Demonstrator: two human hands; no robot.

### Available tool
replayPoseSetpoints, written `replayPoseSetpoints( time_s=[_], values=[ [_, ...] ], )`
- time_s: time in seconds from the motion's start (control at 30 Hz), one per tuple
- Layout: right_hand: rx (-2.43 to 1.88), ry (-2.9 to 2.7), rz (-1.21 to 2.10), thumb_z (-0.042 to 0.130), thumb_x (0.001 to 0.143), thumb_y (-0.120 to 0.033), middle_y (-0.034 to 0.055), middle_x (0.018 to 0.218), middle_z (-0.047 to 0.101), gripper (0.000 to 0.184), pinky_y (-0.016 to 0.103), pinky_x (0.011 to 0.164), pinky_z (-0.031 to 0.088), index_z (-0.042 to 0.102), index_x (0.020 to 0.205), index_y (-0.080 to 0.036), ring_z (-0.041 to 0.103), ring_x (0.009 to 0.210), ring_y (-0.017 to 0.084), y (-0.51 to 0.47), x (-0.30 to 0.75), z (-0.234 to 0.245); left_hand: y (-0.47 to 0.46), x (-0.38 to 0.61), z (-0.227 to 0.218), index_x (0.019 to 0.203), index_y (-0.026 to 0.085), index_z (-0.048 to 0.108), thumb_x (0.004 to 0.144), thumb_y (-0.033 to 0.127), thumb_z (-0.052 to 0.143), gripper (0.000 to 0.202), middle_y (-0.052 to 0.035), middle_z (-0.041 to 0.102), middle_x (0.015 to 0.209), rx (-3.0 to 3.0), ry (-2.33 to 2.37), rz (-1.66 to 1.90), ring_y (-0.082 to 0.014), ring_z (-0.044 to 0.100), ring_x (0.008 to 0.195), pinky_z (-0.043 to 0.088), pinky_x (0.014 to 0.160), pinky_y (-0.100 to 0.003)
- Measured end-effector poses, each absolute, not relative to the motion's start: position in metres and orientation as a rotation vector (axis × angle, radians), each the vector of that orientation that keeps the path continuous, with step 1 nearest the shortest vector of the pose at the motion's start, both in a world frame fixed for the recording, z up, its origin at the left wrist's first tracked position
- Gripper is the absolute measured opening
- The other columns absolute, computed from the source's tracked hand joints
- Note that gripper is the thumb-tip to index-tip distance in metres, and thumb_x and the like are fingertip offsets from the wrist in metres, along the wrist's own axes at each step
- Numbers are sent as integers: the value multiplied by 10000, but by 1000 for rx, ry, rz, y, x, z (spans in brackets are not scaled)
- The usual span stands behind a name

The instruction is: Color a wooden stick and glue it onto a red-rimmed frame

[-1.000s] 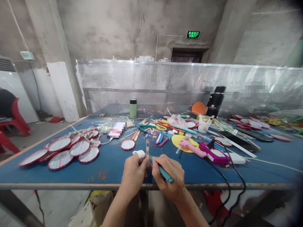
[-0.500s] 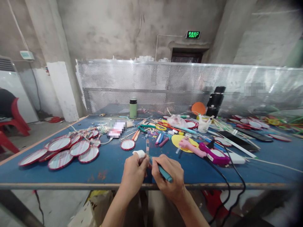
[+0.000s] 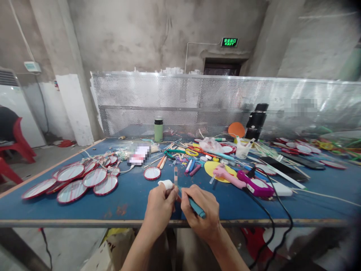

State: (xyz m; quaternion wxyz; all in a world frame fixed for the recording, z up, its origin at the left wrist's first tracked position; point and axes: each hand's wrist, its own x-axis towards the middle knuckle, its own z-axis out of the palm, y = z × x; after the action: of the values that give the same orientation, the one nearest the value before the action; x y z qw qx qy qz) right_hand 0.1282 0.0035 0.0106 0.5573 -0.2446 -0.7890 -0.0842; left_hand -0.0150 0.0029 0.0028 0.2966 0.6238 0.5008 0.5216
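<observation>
In my left hand [image 3: 158,205] a flat wooden craft stick [image 3: 176,176] stands nearly upright, pinched between the fingers, with coloured bands along it. A white wrapping [image 3: 166,183] covers one finger of that hand. My right hand [image 3: 202,210] is closed round a teal marker [image 3: 196,207], its tip end close to the stick; whether it touches cannot be seen behind the fingers. Just beyond my hands lies a small round white disc with a red rim [image 3: 152,173]. Loose markers [image 3: 192,165] in pink, blue and purple rest past the stick.
Red-rimmed round discs [image 3: 72,191] pile up at the left, near a phone [image 3: 139,155] on a cable. To the right are a yellow disc [image 3: 208,170], a pink and purple corded tool [image 3: 255,184] and a tablet [image 3: 284,168]. A green bottle [image 3: 158,130] stands behind.
Almost nothing differs; both hands keep their hold on the stick and the marker in the same place.
</observation>
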Motion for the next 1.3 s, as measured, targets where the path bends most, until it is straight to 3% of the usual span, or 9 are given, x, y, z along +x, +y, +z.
replayPoseSetpoints(
  time_s=[0.37, 0.5, 0.7, 0.97, 1.1, 1.17, 1.3],
  values=[
    [-560, -1779, -221, 566, 922, -73, 11, 715, 637, 130, 268, 645, 464, 608, 943, -194, 593, 634, 141, -1, 131, 11, 3, -16, 9, 649, 200, 533, 851, 464, 583, 337, 38, 544, 470, 1537, 1190, 1387, -105, 481, 379, 317, 427, -209],
    [-554, -1749, -164, 564, 924, -73, 0, 706, 633, 131, 255, 643, 462, 604, 914, -197, 588, 629, 129, 0, 131, 12, 3, -19, 12, 655, 178, 600, 844, 498, 588, 372, 28, 529, 403, 1516, 1162, 1335, -83, 392, 345, 255, 394, -199],
    [-582, -1690, -92, 553, 934, -110, 0, 693, 638, 142, 237, 614, 458, 622, 840, -191, 595, 611, 117, 4, 133, 14, 1, -17, 15, 726, 159, 634, 820, 477, 610, 333, 31, 538, 401, 1497, 1192, 1327, -84, 410, 350, 266, 396, -193],
    [-741, -1337, 550, 580, 941, -346, -42, 531, 572, 265, 190, 365, 356, 648, 746, -181, 464, 360, 70, 8, 138, 13, 3, -15, 15, 1013, 117, 637, 787, 452, 621, 404, -7, 685, 572, 1493, 1236, 1299, -98, 475, 374, 287, 394, -195],
    [-744, -1294, 631, 586, 925, -390, -35, 516, 560, 305, 184, 358, 349, 641, 722, -170, 452, 356, 68, 7, 139, 14, 2, -14, 16, 884, 141, 633, 787, 489, 600, 362, 28, 590, 434, 1546, 1298, 1278, -111, 462, 352, 285, 404, -208],
    [-746, -1311, 629, 575, 931, -394, -35, 515, 550, 313, 184, 359, 342, 636, 722, -170, 455, 366, 70, 8, 139, 14, 3, -13, 14, 815, 159, 618, 778, 523, 588, 368, 7, 625, 472, 1558, 1314, 1278, -114, 477, 361, 287, 403, -213],
    [-762, -1334, 601, 561, 943, -403, -31, 539, 554, 323, 187, 365, 346, 620, 721, -175, 451, 378, 70, 9, 139, 11, 5, -12, 9, 808, 159, 635, 773, 584, 560, 432, 17, 583, 418, 1598, 1346, 1242, -122, 458, 356, 281, 417, -223]
  ],
)
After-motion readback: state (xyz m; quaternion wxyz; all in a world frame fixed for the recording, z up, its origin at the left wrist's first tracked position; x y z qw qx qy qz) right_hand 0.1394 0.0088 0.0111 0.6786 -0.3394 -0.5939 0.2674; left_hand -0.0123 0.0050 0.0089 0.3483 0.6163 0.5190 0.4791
